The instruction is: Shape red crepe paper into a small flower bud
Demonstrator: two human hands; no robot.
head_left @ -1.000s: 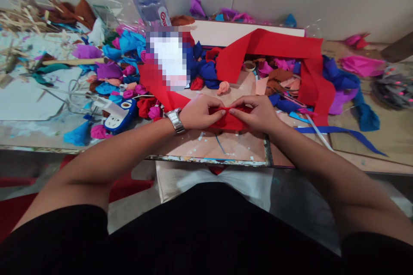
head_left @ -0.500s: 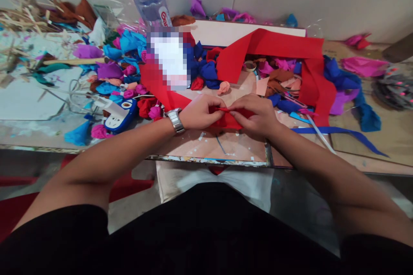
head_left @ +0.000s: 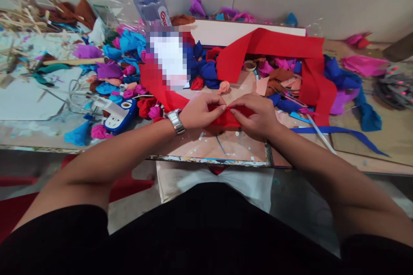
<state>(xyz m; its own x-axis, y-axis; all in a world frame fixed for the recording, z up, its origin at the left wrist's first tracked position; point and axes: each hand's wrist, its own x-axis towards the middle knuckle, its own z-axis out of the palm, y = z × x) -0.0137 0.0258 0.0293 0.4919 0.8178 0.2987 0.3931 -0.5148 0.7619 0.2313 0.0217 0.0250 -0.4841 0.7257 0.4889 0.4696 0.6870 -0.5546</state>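
A capped bottle stands toward the back of the table; whether it holds liquid, I cannot tell. Near the table's front edge, the left hand and right hand pinch red paper between thumbs and fingers, fingertips close together. The paper's long axis runs sideways, hand to hand.

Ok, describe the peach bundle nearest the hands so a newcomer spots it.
On the table, find the left hand and right hand pinching a red piece. Just beyond their fingertips sits a rounded bundle. Peach sets it apart from the blue bundle and red bundle at left, roundness from the flat peach scrap at right.
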